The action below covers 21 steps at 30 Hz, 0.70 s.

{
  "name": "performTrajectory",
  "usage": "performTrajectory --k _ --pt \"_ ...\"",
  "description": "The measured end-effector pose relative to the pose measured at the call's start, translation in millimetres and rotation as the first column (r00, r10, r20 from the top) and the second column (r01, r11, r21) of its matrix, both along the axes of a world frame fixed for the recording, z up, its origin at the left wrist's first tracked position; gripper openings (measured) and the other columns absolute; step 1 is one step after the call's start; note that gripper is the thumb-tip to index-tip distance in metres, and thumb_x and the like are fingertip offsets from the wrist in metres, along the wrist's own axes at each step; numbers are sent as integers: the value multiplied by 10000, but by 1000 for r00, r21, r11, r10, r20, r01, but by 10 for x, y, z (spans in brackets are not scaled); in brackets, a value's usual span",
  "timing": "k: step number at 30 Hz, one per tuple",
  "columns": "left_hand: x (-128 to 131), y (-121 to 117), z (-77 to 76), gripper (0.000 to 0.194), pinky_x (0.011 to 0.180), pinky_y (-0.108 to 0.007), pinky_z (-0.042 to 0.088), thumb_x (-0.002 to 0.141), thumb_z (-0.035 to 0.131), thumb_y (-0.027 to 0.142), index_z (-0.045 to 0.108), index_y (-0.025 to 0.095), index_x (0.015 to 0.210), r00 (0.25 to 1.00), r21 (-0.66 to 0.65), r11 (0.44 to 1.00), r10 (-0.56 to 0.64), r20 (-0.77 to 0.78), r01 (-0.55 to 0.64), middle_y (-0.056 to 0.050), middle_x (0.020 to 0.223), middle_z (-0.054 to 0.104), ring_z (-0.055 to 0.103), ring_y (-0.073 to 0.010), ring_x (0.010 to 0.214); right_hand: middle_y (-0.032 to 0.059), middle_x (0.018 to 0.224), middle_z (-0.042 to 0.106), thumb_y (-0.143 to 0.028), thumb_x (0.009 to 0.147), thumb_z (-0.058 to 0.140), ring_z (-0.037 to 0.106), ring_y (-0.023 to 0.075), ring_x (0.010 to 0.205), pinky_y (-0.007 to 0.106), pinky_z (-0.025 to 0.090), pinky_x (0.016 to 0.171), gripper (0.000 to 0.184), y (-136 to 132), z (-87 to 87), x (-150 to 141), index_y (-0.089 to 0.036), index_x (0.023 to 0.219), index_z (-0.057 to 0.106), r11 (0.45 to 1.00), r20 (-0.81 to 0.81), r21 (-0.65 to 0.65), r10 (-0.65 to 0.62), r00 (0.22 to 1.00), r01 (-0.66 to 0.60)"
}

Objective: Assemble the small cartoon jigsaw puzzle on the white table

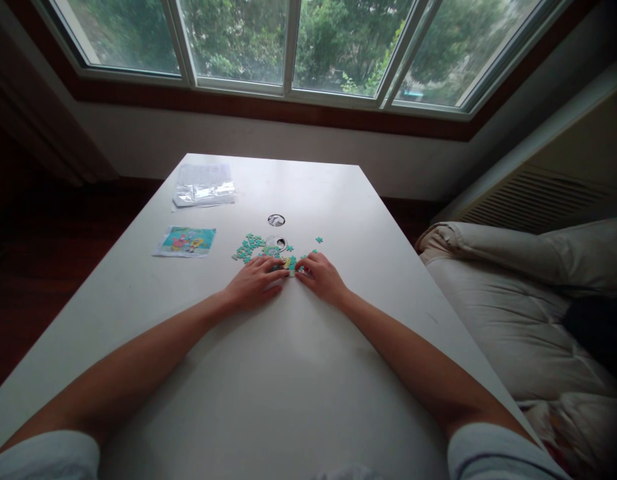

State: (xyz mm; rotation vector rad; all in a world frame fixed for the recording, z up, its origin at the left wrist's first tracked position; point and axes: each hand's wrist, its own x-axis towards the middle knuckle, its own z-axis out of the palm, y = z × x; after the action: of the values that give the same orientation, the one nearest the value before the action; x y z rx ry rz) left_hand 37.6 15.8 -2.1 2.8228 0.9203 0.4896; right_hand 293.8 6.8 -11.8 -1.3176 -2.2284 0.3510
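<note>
Small green jigsaw puzzle pieces (248,247) lie in a loose heap on the white table (298,373). A few joined puzzle pieces (291,263), green with some yellow, sit between my two hands. My left hand (256,280) rests on the table with its fingers stretched out, the fingertips touching the left side of these pieces. From the right, my right hand (322,277) curls its fingers and thumb around a puzzle piece at their edge, mostly hidden by the fingers. One stray puzzle piece (319,239) lies beyond my right hand.
A picture card (186,241) with colourful cartoon figures lies left of the heap. Farther back is a clear plastic bag (204,185). Two round items, a dark-and-white disc (276,220) and a ring shape, lie behind the pieces. A padded sofa (498,300) stands along the right.
</note>
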Motion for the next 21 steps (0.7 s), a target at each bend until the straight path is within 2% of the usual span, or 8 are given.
performTrajectory --k 3,6,8,12,17,21 --pt "-92 97 74 391 1124 -464 420 981 548 340 628 289 1360 997 3 998 68 22 -68 -89 1421 579 522 -274 1290 34 869 614 -230 928 661 536 205 895 318 434 819 87 38 -29 44 -241 998 710 1000 -70 7 11 997 -10" --pt "-243 232 205 315 1021 -428 483 1002 499 376 708 246 1199 970 5 970 241 33 -241 -93 1257 664 588 -264 1154 31 853 633 -190 946 601 546 195 859 316 436 807 127 86 -41 102 -231 998 709 1000 -145 23 -17 989 20" --pt "-368 321 293 294 935 -406 505 996 496 375 725 229 1108 937 1 937 350 -7 -350 -88 1140 694 617 -261 1054 31 844 639 -182 944 586 551 192 845 315 436 801 135 113 -38 136 -226 971 710 998 -173 30 -45 984 51" --pt "-612 427 373 260 826 -355 499 973 510 363 736 242 1016 874 29 884 465 -138 -466 -67 1045 707 646 -253 980 28 819 638 -198 930 594 559 192 836 309 440 780 122 136 -20 164 -227 941 712 996 -201 0 -92 975 94" --pt "-778 383 319 261 796 -334 489 948 530 361 739 250 1059 854 47 876 479 -205 -480 -66 1056 701 659 -247 942 23 806 642 -207 913 601 560 185 805 301 443 754 116 142 -19 151 -228 927 714 995 -234 -30 -101 967 97" --pt "-801 335 254 280 789 -320 485 949 517 329 732 255 1112 873 39 886 462 -159 -462 -64 1087 687 654 -236 956 27 812 652 -221 909 596 569 184 805 299 456 749 124 147 -34 137 -231 931 718 993 -243 -56 -118 963 107"
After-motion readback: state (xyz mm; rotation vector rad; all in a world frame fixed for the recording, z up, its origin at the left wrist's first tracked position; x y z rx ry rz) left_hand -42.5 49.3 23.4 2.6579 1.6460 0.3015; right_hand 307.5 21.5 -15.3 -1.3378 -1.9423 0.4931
